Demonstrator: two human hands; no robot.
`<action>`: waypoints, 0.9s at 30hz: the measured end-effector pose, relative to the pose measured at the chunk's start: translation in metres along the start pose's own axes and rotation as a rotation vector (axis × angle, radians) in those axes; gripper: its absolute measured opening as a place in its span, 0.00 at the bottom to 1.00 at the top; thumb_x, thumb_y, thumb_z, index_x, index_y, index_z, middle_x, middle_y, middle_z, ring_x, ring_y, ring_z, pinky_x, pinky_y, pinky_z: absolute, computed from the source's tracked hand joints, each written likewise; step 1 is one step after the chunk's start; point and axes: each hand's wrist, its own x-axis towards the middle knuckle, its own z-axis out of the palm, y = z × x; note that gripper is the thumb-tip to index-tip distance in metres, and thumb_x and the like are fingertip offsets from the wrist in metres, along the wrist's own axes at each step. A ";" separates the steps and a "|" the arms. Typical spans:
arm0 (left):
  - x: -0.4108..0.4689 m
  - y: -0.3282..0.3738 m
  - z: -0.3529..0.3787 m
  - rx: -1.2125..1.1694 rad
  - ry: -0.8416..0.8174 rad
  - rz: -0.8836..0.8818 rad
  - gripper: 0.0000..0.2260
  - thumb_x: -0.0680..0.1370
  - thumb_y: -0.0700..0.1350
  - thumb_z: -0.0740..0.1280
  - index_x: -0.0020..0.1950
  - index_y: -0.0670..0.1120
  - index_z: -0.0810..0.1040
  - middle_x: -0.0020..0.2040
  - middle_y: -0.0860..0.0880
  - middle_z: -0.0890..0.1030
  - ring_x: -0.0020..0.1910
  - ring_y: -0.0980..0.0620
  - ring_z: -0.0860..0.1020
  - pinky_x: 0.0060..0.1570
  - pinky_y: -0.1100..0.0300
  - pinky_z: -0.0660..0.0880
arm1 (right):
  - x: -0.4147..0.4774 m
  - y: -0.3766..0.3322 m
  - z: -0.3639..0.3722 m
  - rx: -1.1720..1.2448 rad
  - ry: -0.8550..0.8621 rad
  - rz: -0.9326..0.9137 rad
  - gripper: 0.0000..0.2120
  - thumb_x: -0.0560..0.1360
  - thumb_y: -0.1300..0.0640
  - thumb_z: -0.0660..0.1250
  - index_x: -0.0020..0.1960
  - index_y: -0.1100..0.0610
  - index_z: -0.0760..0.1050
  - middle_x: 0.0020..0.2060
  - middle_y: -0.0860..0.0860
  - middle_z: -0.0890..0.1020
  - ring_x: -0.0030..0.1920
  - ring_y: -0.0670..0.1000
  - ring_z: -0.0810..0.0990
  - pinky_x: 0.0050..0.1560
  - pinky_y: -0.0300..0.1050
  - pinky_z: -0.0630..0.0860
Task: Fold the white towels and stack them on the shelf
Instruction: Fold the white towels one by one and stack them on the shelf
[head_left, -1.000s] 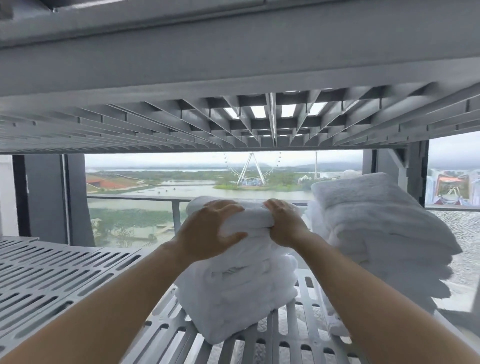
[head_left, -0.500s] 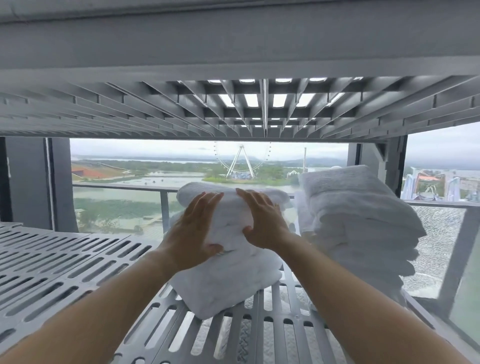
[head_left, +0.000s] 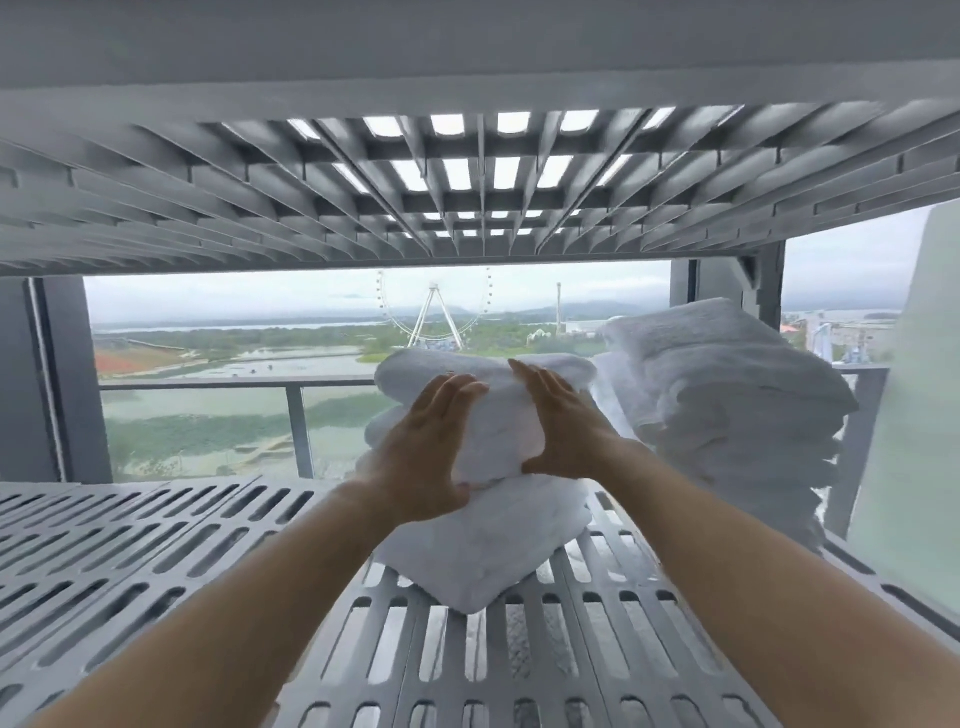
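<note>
Since a second ago the left hand (head_left: 423, 457) and right hand (head_left: 563, 426) are opening out; the fingers, then curled over the top towel (head_left: 415, 369), are now lying straight and flat against it, grasping nothing.

The shelf (head_left: 156, 561) is carrying two piles on its slatted grey deck. The upper shelf (head_left: 467, 208) is sitting low overhead, limiting pile height. The taller stack (head_left: 737, 405) is standing at the right end by the post, leaving room to its left. The shorter stack (head_left: 483, 551) is resting just beside it, one corner pointing toward the camera (so it is lying skewed to the slats). Both hands are pressing its upper towels from the near side, thumbs low at a fold; this is probably squaring and settling the pile.
</note>
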 end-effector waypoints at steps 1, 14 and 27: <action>0.000 -0.001 0.000 0.011 0.000 0.009 0.43 0.62 0.49 0.74 0.72 0.46 0.57 0.70 0.48 0.61 0.72 0.47 0.57 0.66 0.54 0.66 | 0.000 0.002 0.000 -0.028 -0.012 0.010 0.61 0.58 0.47 0.78 0.74 0.44 0.36 0.75 0.47 0.51 0.75 0.53 0.49 0.70 0.68 0.54; -0.005 0.010 0.008 0.123 -0.022 -0.003 0.42 0.64 0.52 0.69 0.72 0.43 0.53 0.72 0.45 0.56 0.74 0.45 0.49 0.70 0.50 0.63 | 0.010 0.019 0.018 -0.052 0.036 0.018 0.58 0.59 0.50 0.75 0.74 0.47 0.37 0.75 0.47 0.50 0.76 0.51 0.45 0.72 0.65 0.48; -0.013 0.043 0.033 0.407 -0.190 -0.272 0.64 0.62 0.60 0.75 0.66 0.49 0.19 0.70 0.49 0.25 0.68 0.38 0.24 0.64 0.30 0.57 | -0.008 0.033 0.026 -0.009 0.115 -0.056 0.56 0.62 0.46 0.75 0.74 0.45 0.37 0.76 0.46 0.50 0.76 0.52 0.47 0.70 0.66 0.52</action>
